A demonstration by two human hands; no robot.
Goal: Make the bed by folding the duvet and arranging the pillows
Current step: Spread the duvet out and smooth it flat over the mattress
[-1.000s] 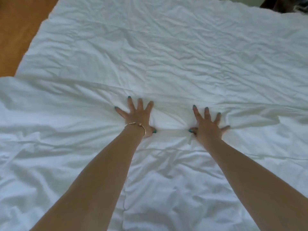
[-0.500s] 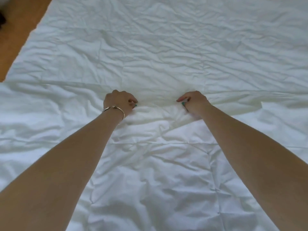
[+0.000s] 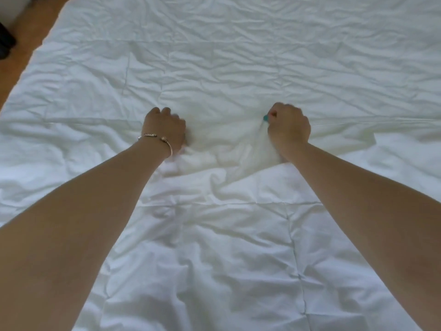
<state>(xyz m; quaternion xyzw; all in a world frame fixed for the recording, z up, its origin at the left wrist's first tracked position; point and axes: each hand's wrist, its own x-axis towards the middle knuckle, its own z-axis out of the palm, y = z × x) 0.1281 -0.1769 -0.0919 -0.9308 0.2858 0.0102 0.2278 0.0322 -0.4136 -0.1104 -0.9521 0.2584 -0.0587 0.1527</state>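
A white, wrinkled duvet point(image 3: 214, 247) covers the near half of the bed, and its edge runs left to right across the middle of the view. Beyond that edge lies the white sheet point(image 3: 226, 56). My left hand point(image 3: 165, 129), with a thin bracelet on the wrist, is closed in a fist on the duvet's edge. My right hand point(image 3: 288, 127) grips the same edge a little to the right, and the cloth bunches into folds between the two hands. No pillows are in view.
A wooden floor point(image 3: 26, 44) shows past the bed's far left corner. A dark object point(image 3: 6, 43) stands on the floor at the left border.
One second ago both hands lay flat with fingers spread on the duvet's edge. They have since closed into fists on the cloth, which now bunches up between them.
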